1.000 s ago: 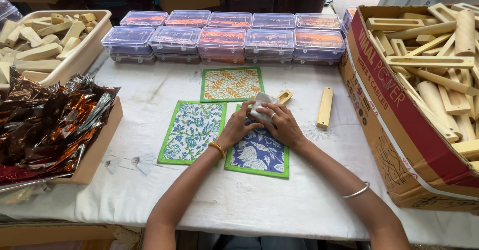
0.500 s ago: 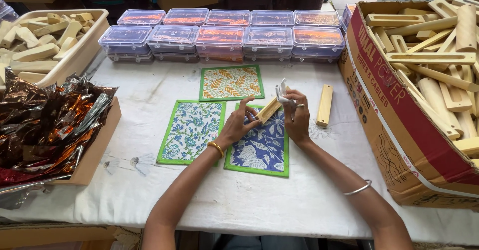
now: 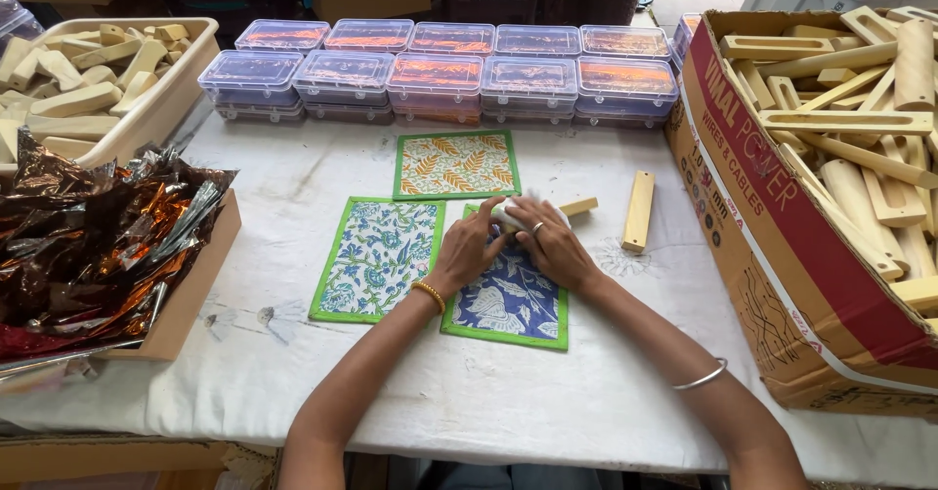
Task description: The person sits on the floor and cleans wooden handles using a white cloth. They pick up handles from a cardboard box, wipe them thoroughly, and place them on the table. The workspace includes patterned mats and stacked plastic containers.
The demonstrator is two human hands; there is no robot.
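Note:
Both hands meet over the top of a dark blue patterned mat (image 3: 508,304) with a green border. My left hand (image 3: 473,248) and my right hand (image 3: 549,241) press a small wooden piece (image 3: 578,207) partly wrapped in clear film (image 3: 510,214) down on the mat. Its bare end sticks out to the right of my fingers. A light blue floral mat (image 3: 376,255) lies just left, and an orange leaf-print mat (image 3: 455,165) lies behind. A loose wooden block (image 3: 638,211) rests to the right of my right hand.
Clear lidded plastic boxes (image 3: 435,68) line the back of the white-covered table (image 3: 489,402). A cardboard box (image 3: 782,246) of wooden parts stands at the right. At the left are a tray of wooden pieces (image 3: 147,109) and a box of shiny foil wrappers (image 3: 88,246).
The wooden piece was lifted and tilted up above the mat half a second ago. Both hands have now brought it back down onto the blue mat and closed over it.

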